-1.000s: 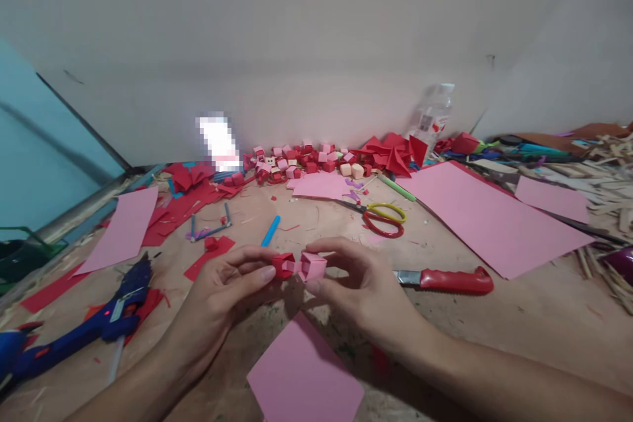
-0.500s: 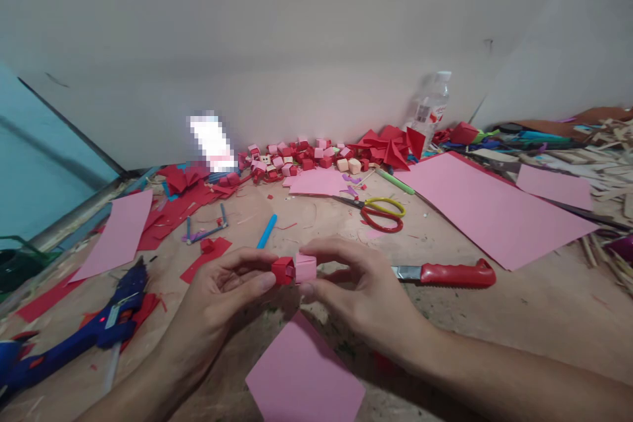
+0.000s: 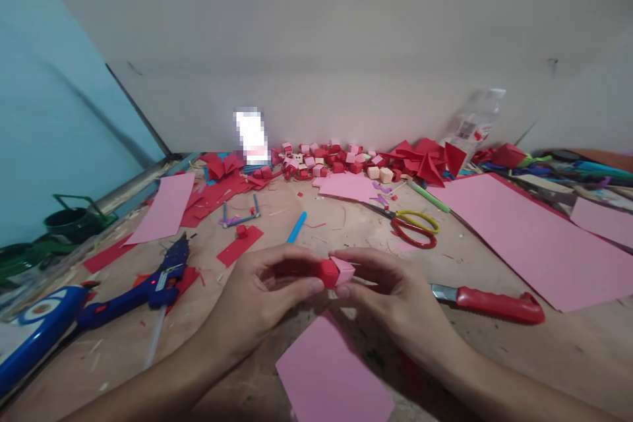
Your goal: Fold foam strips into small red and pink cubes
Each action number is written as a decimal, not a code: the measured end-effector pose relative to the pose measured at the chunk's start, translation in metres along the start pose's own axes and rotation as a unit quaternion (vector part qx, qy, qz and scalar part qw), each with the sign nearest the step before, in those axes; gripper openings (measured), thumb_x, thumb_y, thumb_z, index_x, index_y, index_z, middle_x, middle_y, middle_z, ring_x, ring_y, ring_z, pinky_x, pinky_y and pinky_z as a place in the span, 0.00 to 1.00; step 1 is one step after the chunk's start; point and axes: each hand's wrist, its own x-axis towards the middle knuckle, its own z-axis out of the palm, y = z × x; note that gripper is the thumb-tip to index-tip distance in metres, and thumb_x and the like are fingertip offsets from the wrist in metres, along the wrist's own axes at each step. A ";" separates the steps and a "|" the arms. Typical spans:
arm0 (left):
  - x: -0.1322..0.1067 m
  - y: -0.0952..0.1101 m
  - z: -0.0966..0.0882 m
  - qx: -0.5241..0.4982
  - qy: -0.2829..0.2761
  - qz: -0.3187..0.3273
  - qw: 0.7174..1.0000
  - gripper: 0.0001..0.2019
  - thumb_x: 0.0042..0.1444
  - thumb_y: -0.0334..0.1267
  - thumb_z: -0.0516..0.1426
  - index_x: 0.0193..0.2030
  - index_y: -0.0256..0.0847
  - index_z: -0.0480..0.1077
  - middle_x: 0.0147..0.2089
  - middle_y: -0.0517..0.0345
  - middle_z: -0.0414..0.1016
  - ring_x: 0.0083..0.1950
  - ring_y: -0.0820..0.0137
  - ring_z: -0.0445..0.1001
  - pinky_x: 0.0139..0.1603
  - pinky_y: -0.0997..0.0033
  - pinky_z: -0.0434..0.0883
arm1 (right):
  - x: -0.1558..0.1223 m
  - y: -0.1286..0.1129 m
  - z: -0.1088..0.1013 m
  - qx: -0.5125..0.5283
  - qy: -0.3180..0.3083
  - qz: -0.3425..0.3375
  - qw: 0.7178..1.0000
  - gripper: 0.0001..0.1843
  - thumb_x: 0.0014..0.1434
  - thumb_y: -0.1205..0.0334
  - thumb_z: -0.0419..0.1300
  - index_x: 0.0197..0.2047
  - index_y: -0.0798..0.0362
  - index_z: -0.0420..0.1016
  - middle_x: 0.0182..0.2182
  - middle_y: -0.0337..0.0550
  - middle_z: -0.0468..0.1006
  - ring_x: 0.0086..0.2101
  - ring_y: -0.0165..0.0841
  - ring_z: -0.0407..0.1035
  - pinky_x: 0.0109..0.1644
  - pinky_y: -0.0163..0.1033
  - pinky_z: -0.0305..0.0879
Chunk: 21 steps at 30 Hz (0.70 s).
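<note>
Between my hands two small folded paper cubes meet, above the worktable. My left hand (image 3: 274, 287) is closed on the red paper cube (image 3: 327, 273), thumb in front and fingers behind. My right hand (image 3: 390, 290) pinches the pink paper cube (image 3: 345, 270), which sits tilted against the red one. Just below them lies a pink paper sheet (image 3: 333, 369). A blue stick (image 3: 297, 227) rests behind my left hand. To the right of my right hand is a red-handled knife (image 3: 499, 304), its blade partly hidden by the hand.
At left lies a blue glue gun (image 3: 163, 280) with a lit red light. Scissors (image 3: 414, 227) and a green pen-like stick (image 3: 429, 197) lie behind my hands. Paper cubes (image 3: 336, 161) are heaped by the wall, near a glowing screen (image 3: 252, 137) and a plastic bottle (image 3: 477, 124).
The red and pink cubes, apart or barely touching before, are now pressed together, the pink one turned at a slant. My view has shifted left, so the surroundings sit further right.
</note>
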 end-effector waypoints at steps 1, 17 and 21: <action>-0.001 0.000 0.001 -0.002 -0.003 0.002 1.000 0.05 0.54 0.34 0.69 0.39 0.43 0.83 0.41 0.58 0.85 0.44 0.65 0.83 0.46 0.74 0.78 | 0.000 0.000 0.000 0.002 -0.001 0.004 1.000 0.19 0.49 0.59 0.76 0.45 0.50 0.85 0.41 0.48 0.87 0.41 0.43 0.82 0.44 0.45 0.79; -0.003 0.002 -0.003 0.107 -0.032 0.059 0.992 0.06 0.58 0.32 0.64 0.41 0.41 0.83 0.43 0.56 0.85 0.46 0.63 0.82 0.48 0.72 0.78 | -0.002 0.007 0.000 0.046 0.007 0.070 0.996 0.27 0.46 0.53 0.79 0.48 0.52 0.83 0.36 0.48 0.87 0.36 0.43 0.81 0.43 0.48 0.76; -0.003 0.003 -0.002 0.142 -0.038 0.065 0.987 0.06 0.57 0.32 0.63 0.39 0.42 0.82 0.40 0.56 0.84 0.44 0.64 0.81 0.46 0.73 0.77 | -0.001 0.011 -0.001 0.078 0.010 0.080 0.994 0.27 0.45 0.53 0.80 0.48 0.52 0.84 0.35 0.49 0.87 0.33 0.42 0.81 0.41 0.47 0.77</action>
